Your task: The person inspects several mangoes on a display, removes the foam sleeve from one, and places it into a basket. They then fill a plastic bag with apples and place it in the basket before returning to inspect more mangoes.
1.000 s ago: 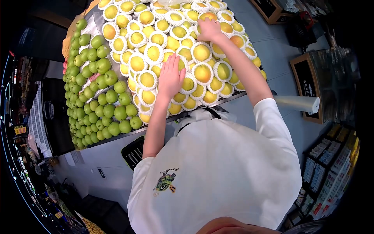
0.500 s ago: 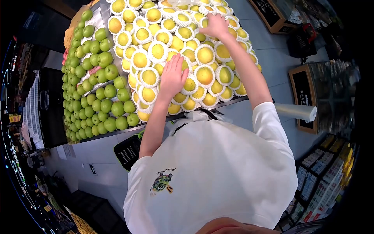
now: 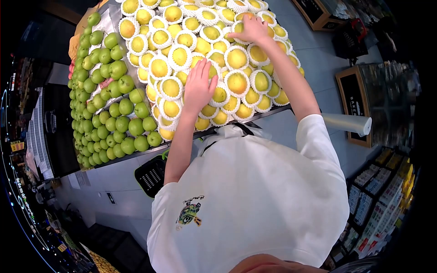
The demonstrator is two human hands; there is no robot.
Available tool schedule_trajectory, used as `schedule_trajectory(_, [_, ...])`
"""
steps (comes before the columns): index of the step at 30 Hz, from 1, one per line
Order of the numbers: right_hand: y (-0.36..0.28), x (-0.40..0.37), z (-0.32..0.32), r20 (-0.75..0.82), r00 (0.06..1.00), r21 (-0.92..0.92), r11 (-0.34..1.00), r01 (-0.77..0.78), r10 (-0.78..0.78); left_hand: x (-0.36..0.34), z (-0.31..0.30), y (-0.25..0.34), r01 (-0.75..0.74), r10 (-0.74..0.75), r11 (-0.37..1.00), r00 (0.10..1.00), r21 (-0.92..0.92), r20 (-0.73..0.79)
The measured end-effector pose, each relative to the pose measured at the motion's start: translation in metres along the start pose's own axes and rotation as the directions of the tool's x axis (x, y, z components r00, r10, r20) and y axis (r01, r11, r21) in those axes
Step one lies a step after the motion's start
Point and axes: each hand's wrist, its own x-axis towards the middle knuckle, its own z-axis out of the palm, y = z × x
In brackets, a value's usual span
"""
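Yellow round fruits in white foam net sleeves lie in a dense heap on a display stand. My left hand rests on the near middle of the heap, palm down. Its fingers are stretched out over the fruits, with the thumb apart. Farther off to the right, my right hand lies over other netted fruits at the heap's right side. Its thumb and fingers are spread, and its fingertips touch the fruit and nets. Neither hand has a fruit lifted off the heap.
Green apples are piled left of the netted fruits. Below the stand's front edge sits a black basket with green trim. A roll of clear plastic bags sticks out at right. Wooden-framed display cases and packed shelves stand farther right.
The view has turned slightly, shifting the heap a little left in the picture. My right hand's thumb and fingers are spread a bit wider. My left hand stays on the fruits.
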Motion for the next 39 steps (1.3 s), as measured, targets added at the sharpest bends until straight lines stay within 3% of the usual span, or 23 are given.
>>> schedule_trajectory(2, [0.028, 0.006, -0.019, 0.204, 0.979, 0.426, 0.897, -0.115, 0.028, -0.001, -0.001, 0.000, -0.003, 0.003, 1.000, 1.000, -0.001, 0.007])
schedule_trajectory(3, [0.043, 0.007, -0.019, 0.204, 0.978, 0.428, 0.895, -0.123, 0.037, 0.000, 0.000, -0.001, 0.000, 0.000, 1.000, 1.000, -0.006, 0.008])
schedule_trajectory(5, [0.079, 0.003, -0.015, -0.078, 0.973, 0.666, 0.737, -0.112, 0.219, 0.001, 0.001, -0.001, -0.007, 0.007, 1.000, 1.000, -0.016, 0.018])
schedule_trajectory(6, [0.093, -0.005, -0.021, -0.077, 0.970, 0.665, 0.737, -0.123, 0.231, 0.001, 0.001, -0.001, 0.004, -0.003, 1.000, 1.000, -0.027, 0.021])
schedule_trajectory(8, [0.113, -0.030, -0.038, 0.021, 0.973, 0.773, 0.613, -0.161, 0.230, 0.001, 0.001, 0.000, 0.007, -0.005, 0.999, 0.999, -0.045, 0.035])
schedule_trajectory(9, [0.117, -0.043, -0.037, 0.026, 0.969, 0.771, 0.612, -0.176, 0.246, 0.002, -0.001, 0.001, 0.018, -0.018, 1.000, 0.999, -0.004, 0.038])
schedule_trajectory(11, [0.124, -0.069, -0.031, -0.157, 0.941, 0.664, 0.737, -0.125, 0.301, 0.007, -0.003, 0.004, 0.016, -0.018, 0.999, 0.999, 0.029, 0.049])
schedule_trajectory(13, [0.126, -0.097, -0.031, -0.152, 0.932, 0.660, 0.736, -0.151, 0.328, 0.012, -0.005, 0.006, 0.151, -0.150, 0.989, 0.988, -0.012, 0.033])
schedule_trajectory(15, [0.122, -0.122, -0.032, -0.132, 0.914, 0.703, 0.686, -0.187, 0.385, 0.018, -0.001, 0.003, 0.119, -0.122, 0.992, 0.990, 0.033, 0.077])
schedule_trajectory(17, [0.122, -0.143, -0.024, -0.132, 0.894, 0.733, 0.649, -0.203, 0.428, 0.027, -0.003, 0.011, 0.209, -0.224, 0.971, 0.965, 0.115, 0.138])
schedule_trajectory(19, [0.122, -0.160, -0.018, -0.174, 0.854, 0.766, 0.613, -0.196, 0.490, 0.032, 0.002, 0.019, 0.221, -0.235, 0.965, 0.968, 0.143, 0.091])
schedule_trajectory(21, [0.115, -0.177, -0.009, -0.211, 0.853, 0.769, 0.619, -0.156, 0.478, 0.038, 0.006, 0.023, 0.231, -0.308, 0.918, 0.928, 0.322, 0.212])
schedule_trajectory(24, [0.102, -0.202, -0.007, -0.251, 0.861, 0.769, 0.631, -0.099, 0.442, 0.045, 0.001, 0.029, 0.330, -0.391, 0.909, 0.886, 0.256, 0.249])
schedule_trajectory(27, [0.088, -0.217, -0.006, -0.246, 0.864, 0.786, 0.611, -0.087, 0.439, 0.040, 0.005, 0.025, 0.284, -0.324, 0.924, 0.937, 0.256, 0.131])
schedule_trajectory(31, [0.062, -0.226, -0.004, -0.226, 0.888, 0.826, 0.562, -0.044, 0.401, 0.037, 0.015, 0.014, 0.230, -0.257, 0.945, 0.962, 0.231, 0.093])
schedule_trajectory(34, [0.046, -0.225, -0.003, -0.256, 0.898, 0.815, 0.579, 0.002, 0.358, 0.039, 0.014, 0.015, 0.185, -0.215, 0.953, 0.971, 0.241, 0.103])
schedule_trajectory(36, [0.041, -0.224, 0.001, -0.250, 0.901, 0.824, 0.567, 0.006, 0.353, 0.040, 0.007, 0.020, 0.246, -0.303, 0.937, 0.926, 0.250, 0.227])
schedule_trajectory(39, [0.035, -0.221, 0.001, -0.248, 0.905, 0.821, 0.571, 0.007, 0.345, 0.040, -0.006, 0.025, 0.281, -0.322, 0.943, 0.906, 0.178, 0.276])
